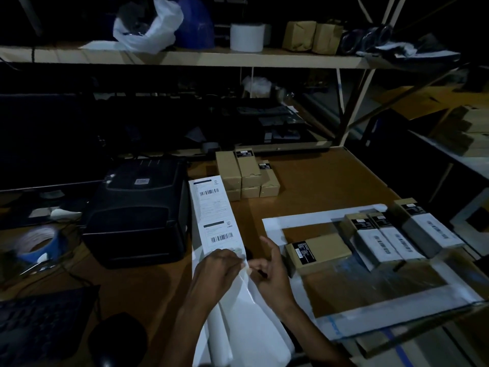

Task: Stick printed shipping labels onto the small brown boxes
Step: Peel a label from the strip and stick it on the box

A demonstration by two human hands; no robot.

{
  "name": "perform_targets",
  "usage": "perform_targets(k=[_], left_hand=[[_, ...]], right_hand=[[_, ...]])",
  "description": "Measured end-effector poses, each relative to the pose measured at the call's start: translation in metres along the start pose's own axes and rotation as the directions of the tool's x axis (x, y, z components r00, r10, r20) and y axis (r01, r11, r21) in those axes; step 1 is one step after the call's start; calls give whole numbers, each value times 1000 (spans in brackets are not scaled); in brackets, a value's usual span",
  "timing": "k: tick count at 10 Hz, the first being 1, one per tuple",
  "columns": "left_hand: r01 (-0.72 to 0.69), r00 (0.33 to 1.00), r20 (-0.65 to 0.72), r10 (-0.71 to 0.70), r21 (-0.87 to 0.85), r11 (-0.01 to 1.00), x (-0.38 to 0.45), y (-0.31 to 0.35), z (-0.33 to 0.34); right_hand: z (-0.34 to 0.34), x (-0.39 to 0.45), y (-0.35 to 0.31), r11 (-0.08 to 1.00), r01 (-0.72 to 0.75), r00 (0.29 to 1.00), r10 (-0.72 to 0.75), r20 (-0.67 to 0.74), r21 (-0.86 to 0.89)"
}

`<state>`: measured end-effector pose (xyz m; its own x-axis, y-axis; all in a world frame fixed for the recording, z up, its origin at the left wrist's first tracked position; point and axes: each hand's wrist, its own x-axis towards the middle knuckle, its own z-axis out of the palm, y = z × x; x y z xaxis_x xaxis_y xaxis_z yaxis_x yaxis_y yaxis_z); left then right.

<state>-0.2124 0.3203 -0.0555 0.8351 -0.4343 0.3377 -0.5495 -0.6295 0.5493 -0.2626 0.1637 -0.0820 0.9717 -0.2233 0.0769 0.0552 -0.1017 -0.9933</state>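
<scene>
Left hand (217,268) grip pinching label strip (211,207), right hand (267,274) grip pinching its backing edge.

White label strip (215,221), black barcodes; brown boxes (246,173); black printer (140,207); blue tape roll (39,245).

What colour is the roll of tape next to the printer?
Blue. The tape roll sits left of the black printer, seen in the head view.
</scene>
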Motion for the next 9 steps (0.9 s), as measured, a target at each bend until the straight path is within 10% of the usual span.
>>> perform_targets(k=[9], left_hand=[[-12,999,29,15,-98,995,5,-2,-12]], right_hand=[[-7,11,-13,988,-61,998,55,44,145]])
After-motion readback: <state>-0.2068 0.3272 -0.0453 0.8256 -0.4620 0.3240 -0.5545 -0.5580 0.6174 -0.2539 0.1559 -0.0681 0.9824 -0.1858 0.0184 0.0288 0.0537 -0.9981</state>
